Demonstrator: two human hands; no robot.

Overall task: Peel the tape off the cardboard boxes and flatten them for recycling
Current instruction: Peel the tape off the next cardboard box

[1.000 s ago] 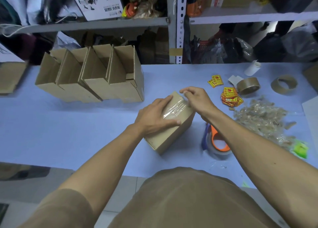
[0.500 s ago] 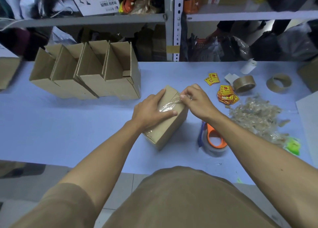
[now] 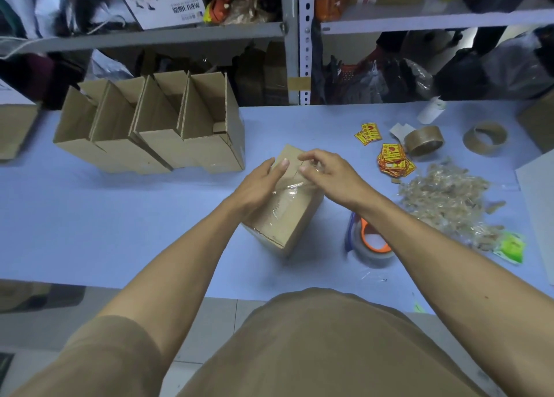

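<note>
A closed box [image 3: 287, 216] sat near the middle of the blue bench [image 3: 120, 216], its top seam covered by clear tape [image 3: 292, 188]. The left hand [image 3: 257, 186] lay on the box's left side, fingers straight and close together, steadying it. The right hand [image 3: 326, 174] hovered over the far end of the seam, its fingers [image 3: 305, 168] pinching the lifted tape end. Four opened boxes [image 3: 156, 132] stood in a row behind, to the left. A tape dispenser [image 3: 370, 243] lay just right of the box; beyond it were a heap of peeled tape [image 3: 443, 198], stickers [image 3: 394, 159] and tape rolls [image 3: 424, 140].
</note>
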